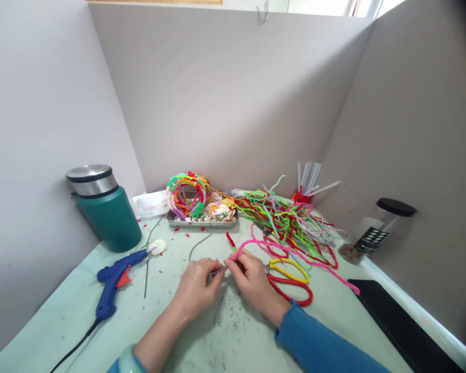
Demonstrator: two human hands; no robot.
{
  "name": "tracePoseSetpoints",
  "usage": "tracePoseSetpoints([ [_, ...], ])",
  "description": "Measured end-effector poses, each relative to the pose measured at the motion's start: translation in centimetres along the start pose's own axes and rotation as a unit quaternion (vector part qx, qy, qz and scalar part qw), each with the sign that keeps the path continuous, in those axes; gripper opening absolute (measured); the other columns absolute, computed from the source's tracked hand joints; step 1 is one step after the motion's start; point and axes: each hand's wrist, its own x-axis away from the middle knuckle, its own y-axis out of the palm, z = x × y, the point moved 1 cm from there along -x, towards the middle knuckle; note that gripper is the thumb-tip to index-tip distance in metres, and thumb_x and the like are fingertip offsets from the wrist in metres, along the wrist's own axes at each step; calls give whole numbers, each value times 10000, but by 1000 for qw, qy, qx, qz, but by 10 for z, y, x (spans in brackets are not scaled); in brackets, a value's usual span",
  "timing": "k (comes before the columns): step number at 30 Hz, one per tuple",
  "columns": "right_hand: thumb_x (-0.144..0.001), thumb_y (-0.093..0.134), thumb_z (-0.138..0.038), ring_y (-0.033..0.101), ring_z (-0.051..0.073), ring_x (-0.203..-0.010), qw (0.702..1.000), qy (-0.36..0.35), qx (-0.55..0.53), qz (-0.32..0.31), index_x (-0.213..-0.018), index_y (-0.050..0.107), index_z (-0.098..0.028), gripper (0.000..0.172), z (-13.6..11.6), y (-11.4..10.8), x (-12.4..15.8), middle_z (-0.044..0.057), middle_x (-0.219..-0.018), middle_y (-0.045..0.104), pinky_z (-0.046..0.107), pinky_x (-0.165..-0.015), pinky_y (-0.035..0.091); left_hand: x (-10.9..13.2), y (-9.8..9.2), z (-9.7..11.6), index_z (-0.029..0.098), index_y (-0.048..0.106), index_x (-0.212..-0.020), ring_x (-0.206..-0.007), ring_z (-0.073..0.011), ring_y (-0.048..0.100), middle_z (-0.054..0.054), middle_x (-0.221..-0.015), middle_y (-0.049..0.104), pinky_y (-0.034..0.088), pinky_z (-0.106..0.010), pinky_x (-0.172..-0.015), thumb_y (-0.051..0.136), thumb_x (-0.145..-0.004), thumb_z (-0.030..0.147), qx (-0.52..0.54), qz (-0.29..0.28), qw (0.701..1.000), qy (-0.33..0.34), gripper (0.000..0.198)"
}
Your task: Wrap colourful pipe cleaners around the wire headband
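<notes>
Close together over the middle of the table are my two hands, fingertips nearly touching. My left hand (197, 287) pinches a thin grey stem, perhaps a pipe cleaner, with a bit of green at the fingertips. My right hand (252, 282) is closed on a pink pipe cleaner (295, 248), whose long free end curves away to the right. A short red and green piece (230, 240) sticks up just beyond the right fingers. Scissors with red and yellow handles (291, 282) lie beside my right wrist. Where the strands meet is mostly hidden by fingers.
A blue glue gun (116, 282) and green flask (114, 217) are at left. Behind stand a metal tray (202, 225) with colourful rings (188, 196), a pipe-cleaner heap (283, 217) and white sticks (308, 176). A lidded jar (376, 233) and black slab (396, 316) are right.
</notes>
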Motion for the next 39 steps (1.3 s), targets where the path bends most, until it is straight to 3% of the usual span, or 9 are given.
tracePoseSetpoints([
  [19,-856,487,-234,466,129,-630,996,-51,72,-33,-639,475,-182,224,2,3,3,6,-670,497,241,-580,328,1,5,-2,221,667,-778,-721,-169,560,-16,-715,646,350,-286,-703,493,-801,199,-76,-2,997,27,176],
  [29,-863,483,-238,462,120,-618,998,-25,56,-33,-641,481,-182,229,0,-1,0,0,-670,498,234,-577,333,1,6,-4,215,662,-755,-681,-150,566,-5,-729,664,357,-244,-640,514,-786,219,-42,-5,999,8,151],
  [39,-870,470,-233,460,154,-715,993,-72,80,-42,-643,505,-184,235,-1,-1,-1,19,-676,509,270,-649,350,1,4,0,221,673,-800,-712,-157,568,-16,-748,666,363,-264,-676,501,-796,213,-52,-10,998,19,173],
])
